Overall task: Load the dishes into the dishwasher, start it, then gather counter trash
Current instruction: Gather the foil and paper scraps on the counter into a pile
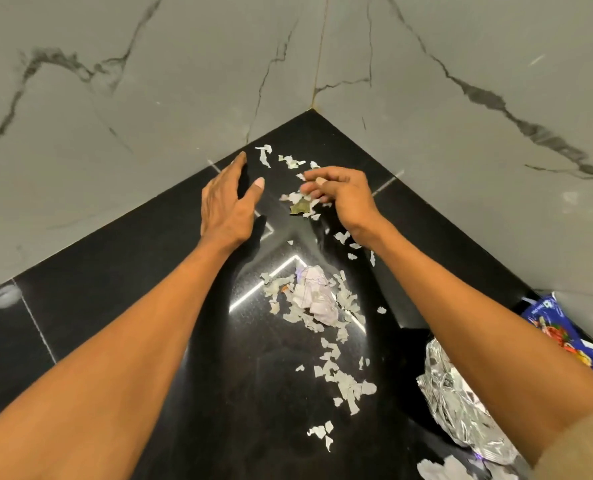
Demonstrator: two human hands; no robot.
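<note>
I see the torn white paper scraps (317, 308) strewn along the black polished stone counter (122, 271), thickest in the near middle, thinner toward the far corner. I judge I'm herding them together: my left hand (227, 206) lies flat with fingers straight and thumb spread, a wall on the left; my right hand (340, 195) curls loosely, fingertips (310, 194) touching scraps over a brownish leaf (300, 206). Crumpled silver foil wrapper (457, 400) waits near right.

Torn pale paper scraps (336, 375) lie strewn along the black counter (115, 278) — thickest around a crumpled wad (317, 296).
</note>
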